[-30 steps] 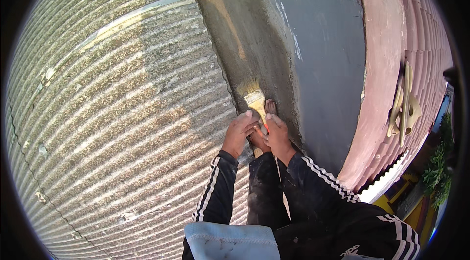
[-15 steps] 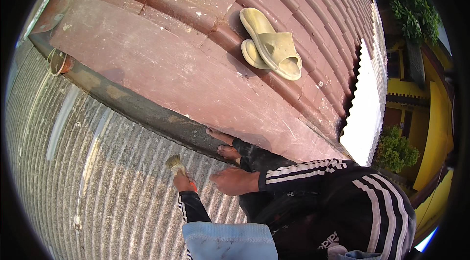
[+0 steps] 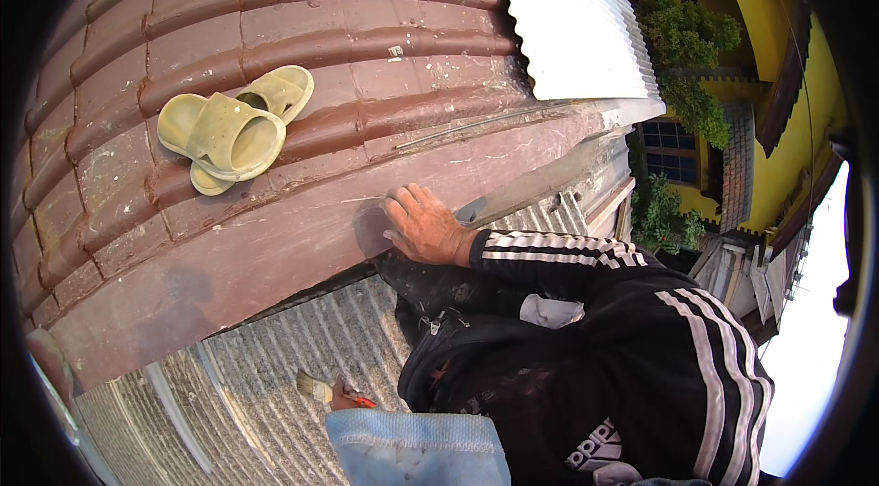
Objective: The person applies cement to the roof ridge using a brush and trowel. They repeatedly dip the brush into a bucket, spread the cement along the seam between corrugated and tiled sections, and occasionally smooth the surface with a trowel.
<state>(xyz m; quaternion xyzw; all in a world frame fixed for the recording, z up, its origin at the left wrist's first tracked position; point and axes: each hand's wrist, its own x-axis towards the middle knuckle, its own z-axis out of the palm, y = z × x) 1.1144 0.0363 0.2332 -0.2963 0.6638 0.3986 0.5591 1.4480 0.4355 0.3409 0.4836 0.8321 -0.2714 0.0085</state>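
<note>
My left hand (image 3: 341, 396) is closed round a paintbrush (image 3: 314, 387) with pale bristles and a red handle. It holds the brush low over the grey corrugated roofing (image 3: 302, 330). A light blue cloth (image 3: 417, 445) hides the wrist and part of that hand. My right hand (image 3: 426, 225) lies flat on the smooth reddish-brown ledge (image 3: 275, 253), fingers stretched out and nothing in them. A dark jacket sleeve with white stripes covers the right arm. My feet do not show.
Two tan slide sandals (image 3: 233, 134) lie overlapped on the brown roof tiles (image 3: 302, 19). A white corrugated sheet (image 3: 577, 19) rises at the far right, and a thin rod (image 3: 485, 124) lies along the tile edge. Beyond the roof stand green bushes (image 3: 687, 37) and a yellow building (image 3: 778, 166).
The view has swung right, so the sandals now sit further left. My right hand has gone from a curled pose near my feet to flat on the ledge. The brush stays in my left hand.
</note>
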